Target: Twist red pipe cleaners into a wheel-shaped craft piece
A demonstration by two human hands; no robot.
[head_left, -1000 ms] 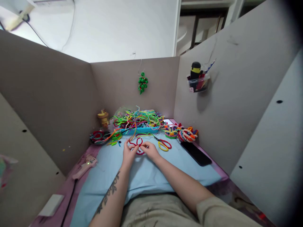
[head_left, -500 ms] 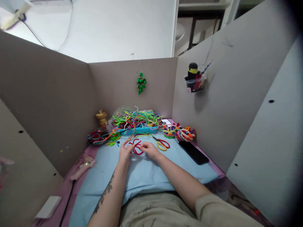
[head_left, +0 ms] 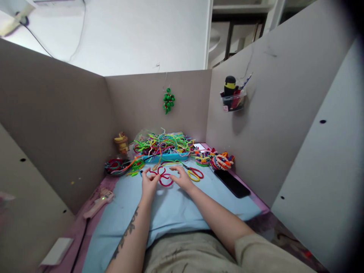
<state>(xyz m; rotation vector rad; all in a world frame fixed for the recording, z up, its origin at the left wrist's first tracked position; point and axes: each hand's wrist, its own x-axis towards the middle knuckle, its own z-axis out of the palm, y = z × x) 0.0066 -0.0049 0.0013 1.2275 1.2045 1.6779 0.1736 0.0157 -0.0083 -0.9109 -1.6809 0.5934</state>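
A red pipe cleaner [head_left: 163, 177] bent into loops lies on the light blue cloth [head_left: 170, 212] in the middle of the desk. My left hand [head_left: 149, 182] pinches its left end with thumb and forefinger. My right hand [head_left: 183, 179] rests at its right side with fingers reaching onto the loops, closed on the wire. Both forearms stretch forward from my lap.
A blue tray [head_left: 167, 156] heaped with coloured pipe cleaners stands behind. Scissors [head_left: 194, 173] with red and yellow handles, finished coiled pieces [head_left: 217, 160] and a black phone [head_left: 231, 183] lie at right. A dark bowl [head_left: 115, 166] and a pink glue gun [head_left: 99, 199] are at left. Grey partitions enclose the desk.
The red loops have been lowered flatter onto the cloth. My hands have spread slightly apart, and the view has shifted a little to the right.
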